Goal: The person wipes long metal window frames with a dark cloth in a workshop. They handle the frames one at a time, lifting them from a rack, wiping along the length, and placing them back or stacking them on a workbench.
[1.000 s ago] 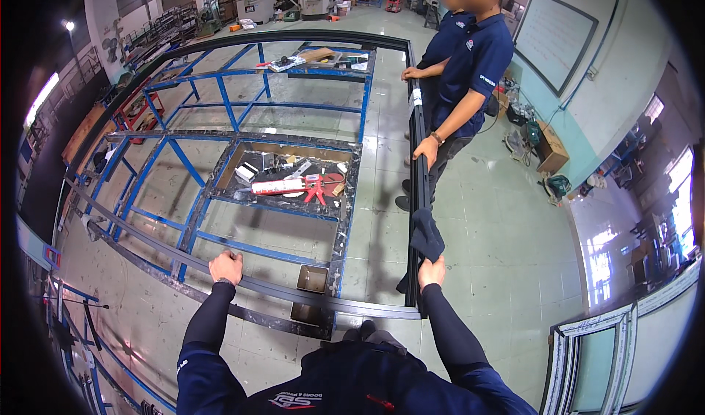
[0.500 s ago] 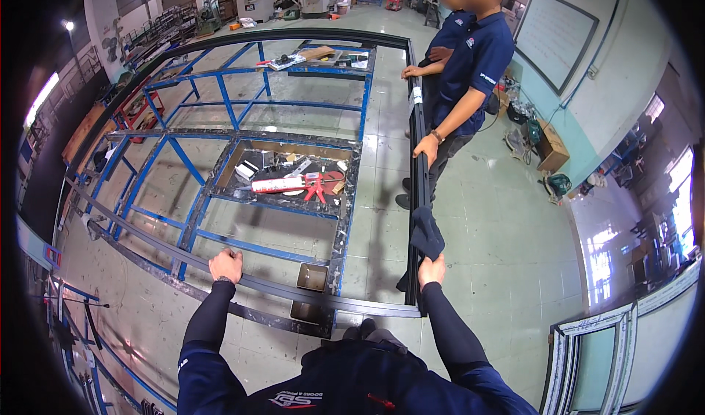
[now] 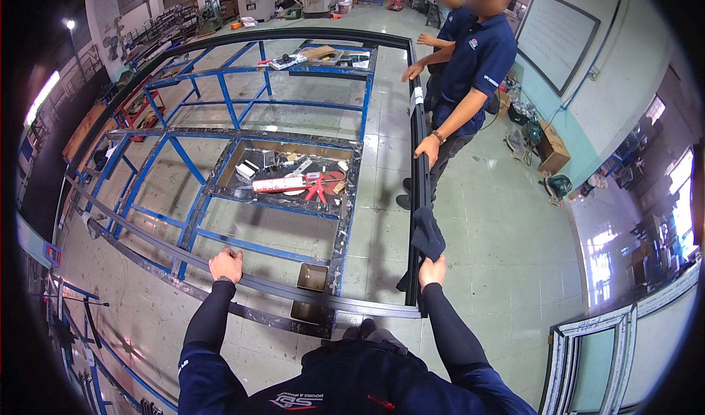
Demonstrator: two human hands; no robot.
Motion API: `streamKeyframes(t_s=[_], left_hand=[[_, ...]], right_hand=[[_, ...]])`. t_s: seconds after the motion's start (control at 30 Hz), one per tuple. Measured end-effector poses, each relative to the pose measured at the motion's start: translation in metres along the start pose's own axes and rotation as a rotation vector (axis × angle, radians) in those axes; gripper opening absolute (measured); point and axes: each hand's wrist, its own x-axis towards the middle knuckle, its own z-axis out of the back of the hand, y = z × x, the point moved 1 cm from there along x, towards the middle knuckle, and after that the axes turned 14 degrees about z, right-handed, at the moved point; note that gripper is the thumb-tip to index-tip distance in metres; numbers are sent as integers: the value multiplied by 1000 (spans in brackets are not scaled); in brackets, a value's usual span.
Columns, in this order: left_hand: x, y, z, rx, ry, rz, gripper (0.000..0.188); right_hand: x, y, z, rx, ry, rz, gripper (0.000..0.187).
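Note:
A large black window or door frame [image 3: 417,158] lies flat over a blue metal workbench [image 3: 228,99]. My left hand [image 3: 226,265] is closed around the frame's near rail [image 3: 286,286], knuckles up. By the near right corner, my right hand [image 3: 432,271] is closed on a dark cloth [image 3: 427,235] that is draped over the right rail. Its fingertips are partly hidden, so whether they also grip the rail I cannot tell. On the right, a co-worker's hand [image 3: 427,147] rests on the same rail.
A red caulking gun [image 3: 294,183] lies among scraps in the bench's tray [image 3: 334,153]. Two co-workers stand beyond the right rail. White-edged framed panels [image 3: 591,363] stand at lower right. Power tools and a cardboard box [image 3: 552,149] sit along the right wall.
The farther co-worker's hand has risen and reached left toward the frame. The nearer co-worker has shifted slightly right. My hands, the cloth and the frame stay in place.

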Motion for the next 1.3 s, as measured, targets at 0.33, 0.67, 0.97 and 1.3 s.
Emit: streamKeyframes(t_s=[0.33,0.67,0.97,1.3], left_hand=[[0,0,0,-8,-27,-1,34],[4,2,-3,-32,-18,14,37],[-4,3,0,-207,-185,-5,30],[-145,-155,-15,-980,104,-94,54]], right_hand=[[0,-3,-1,-8,-6,25,43],[2,-8,-4,-8,-6,21,41],[7,-12,1,254,74,-92,42],[105,-118,93,601,128,-236,36]])
